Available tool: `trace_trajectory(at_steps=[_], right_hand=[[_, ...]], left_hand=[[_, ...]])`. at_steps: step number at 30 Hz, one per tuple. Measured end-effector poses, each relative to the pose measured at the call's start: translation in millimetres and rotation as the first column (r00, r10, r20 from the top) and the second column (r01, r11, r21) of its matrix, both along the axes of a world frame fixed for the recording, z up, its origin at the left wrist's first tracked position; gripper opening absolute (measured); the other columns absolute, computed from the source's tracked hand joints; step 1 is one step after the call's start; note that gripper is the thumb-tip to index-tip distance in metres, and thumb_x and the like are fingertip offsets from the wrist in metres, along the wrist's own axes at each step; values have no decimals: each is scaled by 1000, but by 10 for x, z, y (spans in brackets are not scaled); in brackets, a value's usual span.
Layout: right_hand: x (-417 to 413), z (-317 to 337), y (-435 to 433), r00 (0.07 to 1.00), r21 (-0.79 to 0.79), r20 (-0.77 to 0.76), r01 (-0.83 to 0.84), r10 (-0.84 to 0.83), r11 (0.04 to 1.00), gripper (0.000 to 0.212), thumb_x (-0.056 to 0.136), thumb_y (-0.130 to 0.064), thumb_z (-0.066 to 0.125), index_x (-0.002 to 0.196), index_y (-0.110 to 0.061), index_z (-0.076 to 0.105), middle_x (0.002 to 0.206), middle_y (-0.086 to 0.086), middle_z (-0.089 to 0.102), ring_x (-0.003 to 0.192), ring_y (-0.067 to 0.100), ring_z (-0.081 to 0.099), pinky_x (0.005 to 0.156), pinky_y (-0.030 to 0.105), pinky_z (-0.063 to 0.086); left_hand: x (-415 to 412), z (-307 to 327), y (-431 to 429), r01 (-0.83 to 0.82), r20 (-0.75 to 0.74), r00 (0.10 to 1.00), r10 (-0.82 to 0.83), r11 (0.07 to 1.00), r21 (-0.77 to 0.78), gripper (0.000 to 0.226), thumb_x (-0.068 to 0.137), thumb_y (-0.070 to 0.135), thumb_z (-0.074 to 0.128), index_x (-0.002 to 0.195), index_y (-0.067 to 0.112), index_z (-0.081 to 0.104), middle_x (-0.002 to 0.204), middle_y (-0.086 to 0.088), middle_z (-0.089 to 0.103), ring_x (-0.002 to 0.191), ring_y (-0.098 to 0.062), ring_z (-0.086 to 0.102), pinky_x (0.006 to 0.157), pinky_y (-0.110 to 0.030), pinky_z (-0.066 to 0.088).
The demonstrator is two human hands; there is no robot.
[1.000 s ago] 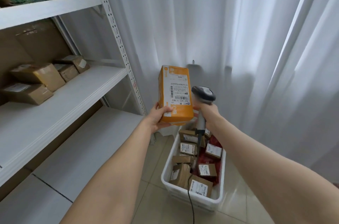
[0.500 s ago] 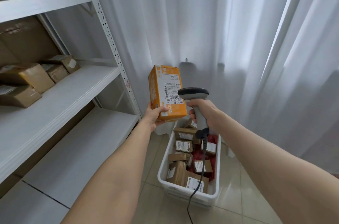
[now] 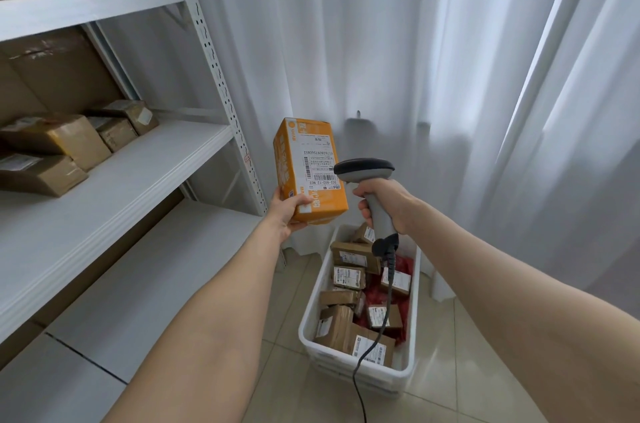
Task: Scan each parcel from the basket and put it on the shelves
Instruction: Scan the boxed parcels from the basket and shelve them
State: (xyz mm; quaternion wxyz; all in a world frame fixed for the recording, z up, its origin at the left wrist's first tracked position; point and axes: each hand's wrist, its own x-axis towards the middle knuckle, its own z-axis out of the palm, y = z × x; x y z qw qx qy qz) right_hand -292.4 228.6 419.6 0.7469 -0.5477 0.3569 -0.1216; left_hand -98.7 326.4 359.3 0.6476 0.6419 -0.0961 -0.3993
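Noted orange parcel (image 3: pixel 308 169) gripped low in left hand (image 3: pixel 287 211) above the basket (image 3: pixel 416 318); barcode scanner (image 3: pixel 363 168), clenched in right hand (image 3: pixel 384 204), since swung level toward its label. Judged scanning under way; placement on shelves (image 3: pixel 145 176) outstanding.

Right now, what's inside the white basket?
Many brown parcels with white labels, piled on something red. The scanner cable hides bits of some. The bottom of the basket is covered, so what lies under the pile cannot be seen.
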Motion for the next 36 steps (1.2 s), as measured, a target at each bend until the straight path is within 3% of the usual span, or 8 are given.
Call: trace_trajectory(at_steps=[5, 8, 11, 16, 22, 27, 33, 36], right_hand=[[73, 38, 35, 998, 40, 61, -2, -1, 999, 9, 91, -12, 58, 99, -7, 57, 57, 6, 58, 44, 13, 53, 45, 22, 47], [152, 36, 55, 994, 66, 106, 34, -40, 997, 18, 91, -14, 62, 107, -7, 57, 63, 10, 62, 46, 15, 56, 46, 23, 48], [251, 29, 68, 977, 134, 138, 147, -165, 980, 21, 89, -16, 67, 106, -8, 58, 68, 11, 65, 52, 17, 60, 51, 26, 52], [350, -23, 32, 940, 202, 145, 279, -310, 939, 32, 85, -21, 74, 110, -6, 60, 90, 11, 63, 76, 22, 61, 67, 33, 54], [494, -45, 42, 907, 230, 141, 360, -397, 904, 53, 84, -34, 75, 124, -13, 49, 104, 10, 55, 88, 26, 56, 70, 44, 54], [693, -58, 126, 936, 265, 135, 283, -326, 922, 53, 85, -38, 73, 126, -16, 49, 122, 15, 58, 114, 33, 56, 99, 56, 46], [1049, -89, 594, 967, 413, 241, -26, -81, 910, 50, 85, -48, 68, 125, -21, 57, 120, 12, 68, 103, 34, 67, 78, 56, 55], [1272, -114, 823, 976, 420, 215, -60, -35, 905, 56, 82, -51, 70, 129, -23, 56, 121, 10, 68, 105, 35, 66, 88, 58, 52]], left_hand=[[62, 97, 89, 0, 19, 1000, 0, 1000, 12, 68, 80, 10, 73, 137, 26, 40, 128, -10, 56, 108, -31, 57, 85, -55, 52], [119, 192, 186, 14, 38, 999, -17, 997, 75, 65, 80, 26, 73, 137, 27, 42, 126, -10, 55, 110, -34, 54, 94, -63, 42], [219, 349, 366, 34, 6, 999, -35, 991, 127, 45, 79, 42, 69, 117, 26, 51, 114, -11, 60, 97, -30, 56, 97, -63, 35], [406, 602, 732, 36, 0, 999, -36, 991, 130, 54, 77, 55, 64, 121, 26, 50, 110, -11, 62, 100, -31, 61, 73, -46, 54], [541, 683, 1161, 24, -20, 1000, -21, 988, 155, 64, 70, 62, 65, 123, 28, 55, 122, -14, 59, 111, -34, 57, 78, -50, 55], [564, 758, 1588, -24, -8, 1000, 27, 975, 222, 66, 68, 66, 66, 121, 28, 56, 121, -14, 60, 110, -35, 58, 74, -49, 56], [620, 839, 2062, -93, 39, 996, 86, 949, 300, 57, 65, 66, 65, 104, 24, 63, 99, -10, 64, 99, -28, 61, 77, -45, 54], [727, 892, 2305, -151, 47, 989, 144, 937, 314, 58, 69, 66, 63, 109, 25, 60, 103, -9, 62, 101, -27, 59, 81, -46, 52]])
